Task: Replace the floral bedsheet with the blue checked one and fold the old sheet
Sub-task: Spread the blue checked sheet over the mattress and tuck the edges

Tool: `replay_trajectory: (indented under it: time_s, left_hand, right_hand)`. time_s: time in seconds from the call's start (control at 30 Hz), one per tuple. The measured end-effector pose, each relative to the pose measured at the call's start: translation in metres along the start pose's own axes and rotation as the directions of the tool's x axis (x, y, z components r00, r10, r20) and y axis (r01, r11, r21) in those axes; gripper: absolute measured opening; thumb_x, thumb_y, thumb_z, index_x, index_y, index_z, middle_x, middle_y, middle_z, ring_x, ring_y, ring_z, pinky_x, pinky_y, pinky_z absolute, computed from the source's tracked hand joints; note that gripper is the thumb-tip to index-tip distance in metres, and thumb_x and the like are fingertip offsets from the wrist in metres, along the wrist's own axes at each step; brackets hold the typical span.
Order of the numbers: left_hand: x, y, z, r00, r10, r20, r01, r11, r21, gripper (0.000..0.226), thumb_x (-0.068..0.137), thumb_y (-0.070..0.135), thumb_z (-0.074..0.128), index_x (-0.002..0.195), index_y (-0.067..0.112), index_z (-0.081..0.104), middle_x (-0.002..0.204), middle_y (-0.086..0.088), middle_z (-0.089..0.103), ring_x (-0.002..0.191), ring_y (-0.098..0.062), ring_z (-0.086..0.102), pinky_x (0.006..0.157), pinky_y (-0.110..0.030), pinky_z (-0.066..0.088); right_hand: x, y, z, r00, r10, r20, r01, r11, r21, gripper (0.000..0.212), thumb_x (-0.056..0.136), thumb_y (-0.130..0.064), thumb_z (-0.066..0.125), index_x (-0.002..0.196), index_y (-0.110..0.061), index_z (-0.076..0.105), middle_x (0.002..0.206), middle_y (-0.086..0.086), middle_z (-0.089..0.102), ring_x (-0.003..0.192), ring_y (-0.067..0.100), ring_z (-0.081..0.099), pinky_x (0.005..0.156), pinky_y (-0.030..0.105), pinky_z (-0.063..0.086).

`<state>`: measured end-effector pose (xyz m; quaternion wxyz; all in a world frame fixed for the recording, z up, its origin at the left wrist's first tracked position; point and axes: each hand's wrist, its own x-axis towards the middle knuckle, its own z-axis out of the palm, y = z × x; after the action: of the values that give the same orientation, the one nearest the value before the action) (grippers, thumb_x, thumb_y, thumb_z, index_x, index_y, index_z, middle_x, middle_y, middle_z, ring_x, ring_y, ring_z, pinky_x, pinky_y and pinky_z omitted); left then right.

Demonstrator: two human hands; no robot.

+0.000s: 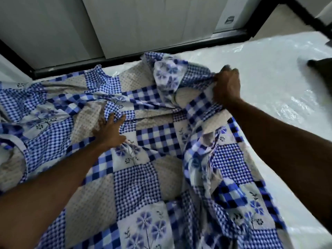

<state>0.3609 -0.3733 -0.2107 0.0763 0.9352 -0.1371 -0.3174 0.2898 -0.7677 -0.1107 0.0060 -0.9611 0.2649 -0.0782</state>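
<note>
The blue checked sheet [140, 177], a patchwork of blue gingham, dotted grey squares and blue flowers, lies rumpled over the left and middle of the mattress [269, 78]. My left hand [109, 130] presses flat on the sheet with its fingers spread. My right hand [227, 85] grips a bunched fold of the sheet and holds it lifted above the mattress. The right half of the mattress is bare and wrapped in shiny clear plastic. No floral sheet is in view.
A black bed frame [125, 59] runs along the far edge of the mattress, with pale cupboard doors [125, 24] behind it. A dark object [319, 67] lies on the mattress at the far right. A white box [230, 15] stands beyond the frame.
</note>
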Motion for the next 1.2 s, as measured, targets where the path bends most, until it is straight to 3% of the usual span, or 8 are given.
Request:
replay_trajectory:
  time_s: [0.13,0.3,0.43,0.57,0.67,0.9,1.1,1.2]
  left_hand:
    - [-0.021,0.004,0.012,0.966,0.081,-0.247,-0.066,0.995,0.069,0.085,0.087,0.025,0.073,0.157,0.024,0.025,0.163,-0.015,0.018,0.146,-0.042,0.021,0.113,-0.060,0.029]
    - [-0.119,0.037,0.081,0.837,0.279,-0.471,-0.331,0.943,-0.030,0.070,0.083,0.033,0.074,0.146,0.017,0.048,0.155,-0.015,0.038,0.142,-0.040,0.034,0.106,-0.063,0.037]
    - [-0.197,0.064,0.153,0.915,0.238,-0.325,-0.260,0.965,-0.026,0.088,0.077,0.056,0.073,0.153,0.038,0.032,0.164,-0.004,0.021,0.151,-0.036,0.013,0.109,-0.069,0.021]
    - [-0.241,0.072,0.207,0.995,0.066,-0.070,-0.063,0.997,0.050,0.101,0.080,0.057,0.072,0.157,0.043,0.008,0.167,-0.001,-0.010,0.152,-0.038,-0.008,0.109,-0.075,0.018]
    - [-0.249,0.075,0.219,0.999,-0.021,-0.025,0.022,0.999,0.050,0.104,0.081,0.059,0.069,0.154,0.048,-0.004,0.165,0.002,-0.022,0.151,-0.035,-0.016,0.109,-0.074,0.016]
    - [-0.258,0.074,0.206,0.970,-0.239,-0.041,0.243,0.962,0.126,0.093,0.092,0.051,0.061,0.155,0.045,-0.009,0.166,0.006,-0.014,0.151,-0.041,-0.004,0.111,-0.074,0.013]
    - [-0.282,0.081,0.202,0.896,-0.432,-0.102,0.444,0.875,0.194,0.065,0.092,0.053,0.058,0.147,0.036,0.029,0.159,0.000,0.023,0.147,-0.037,0.010,0.110,-0.075,0.013]
    - [-0.300,0.118,0.210,0.948,-0.259,-0.183,0.291,0.940,0.177,0.078,0.088,0.038,0.068,0.153,0.028,0.026,0.161,-0.004,0.023,0.150,-0.034,0.010,0.114,-0.066,0.020]
  right_hand:
    - [-0.046,-0.012,-0.020,0.996,-0.091,-0.012,0.092,0.995,0.045,0.038,0.081,-0.027,0.057,0.116,-0.017,0.068,0.123,0.013,0.059,0.111,0.041,0.055,0.085,0.049,0.049]
    - [-0.223,-0.055,0.012,0.877,-0.390,0.282,0.347,0.918,0.193,0.063,0.080,-0.067,0.055,0.128,-0.027,0.064,0.142,0.008,0.052,0.129,0.034,0.046,0.107,0.061,0.034]
    - [-0.323,-0.048,0.026,0.811,-0.471,0.345,0.442,0.882,0.165,0.075,0.075,-0.062,0.065,0.144,-0.040,0.046,0.162,0.009,0.026,0.150,0.035,0.018,0.114,0.074,0.007]
    - [-0.338,-0.005,0.028,0.787,-0.400,0.470,0.390,0.913,0.125,0.092,0.070,-0.034,0.077,0.151,-0.039,0.033,0.167,0.011,0.008,0.154,0.037,0.002,0.116,0.070,0.012]
    - [-0.333,0.030,0.031,0.756,-0.409,0.512,0.363,0.912,0.192,0.072,0.078,-0.029,0.068,0.145,-0.036,0.045,0.163,0.009,0.020,0.150,0.037,0.012,0.111,0.064,0.029]
    - [-0.301,0.123,0.040,0.780,-0.582,0.231,0.437,0.770,0.465,0.025,0.086,-0.018,0.060,0.103,-0.010,0.076,0.110,0.022,0.060,0.095,0.042,0.061,0.074,0.045,0.055]
    - [-0.324,0.171,-0.002,0.907,-0.420,-0.020,0.397,0.842,0.365,0.038,0.078,-0.008,0.057,0.112,-0.016,0.071,0.119,0.016,0.061,0.105,0.041,0.056,0.084,0.052,0.050]
    - [-0.382,0.161,-0.017,0.796,-0.597,0.096,0.546,0.777,0.313,0.052,0.072,-0.019,0.063,0.123,-0.027,0.067,0.140,0.008,0.056,0.131,0.034,0.045,0.109,0.062,0.033]
